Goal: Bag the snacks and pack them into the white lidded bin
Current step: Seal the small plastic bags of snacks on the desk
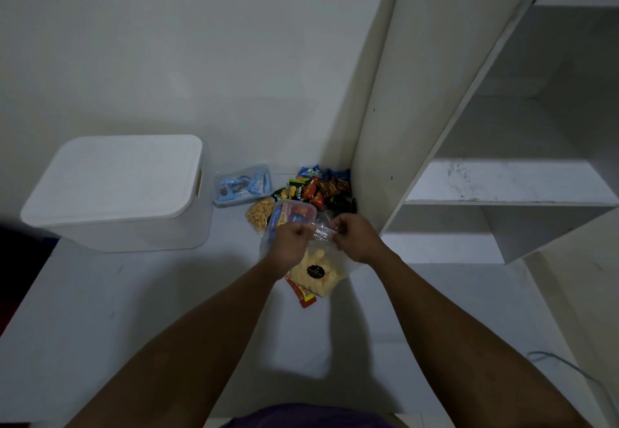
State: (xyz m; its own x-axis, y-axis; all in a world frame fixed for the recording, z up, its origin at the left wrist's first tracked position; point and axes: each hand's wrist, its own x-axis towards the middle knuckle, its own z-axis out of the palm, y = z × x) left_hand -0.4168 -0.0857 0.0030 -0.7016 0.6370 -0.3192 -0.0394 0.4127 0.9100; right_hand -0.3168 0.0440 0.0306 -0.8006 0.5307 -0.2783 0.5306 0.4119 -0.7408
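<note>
My left hand (288,243) and my right hand (355,236) both pinch the top edge of a clear plastic bag (322,234) above the white surface. Pale yellow snacks (315,275) with a black round label fill the bag's lower part. Beneath the bag lies a red packet (303,295). The white lidded bin (124,193) stands to the left with its lid on. A pile of small wrapped snacks (323,188) lies against the cabinet side.
Next to the bin sits a clear tray of blue-wrapped snacks (242,185). A clear tub with red and blue packets (291,214) and a bag of orange nuts (259,214) lie behind my left hand. To the right rises an open white shelf unit (435,126).
</note>
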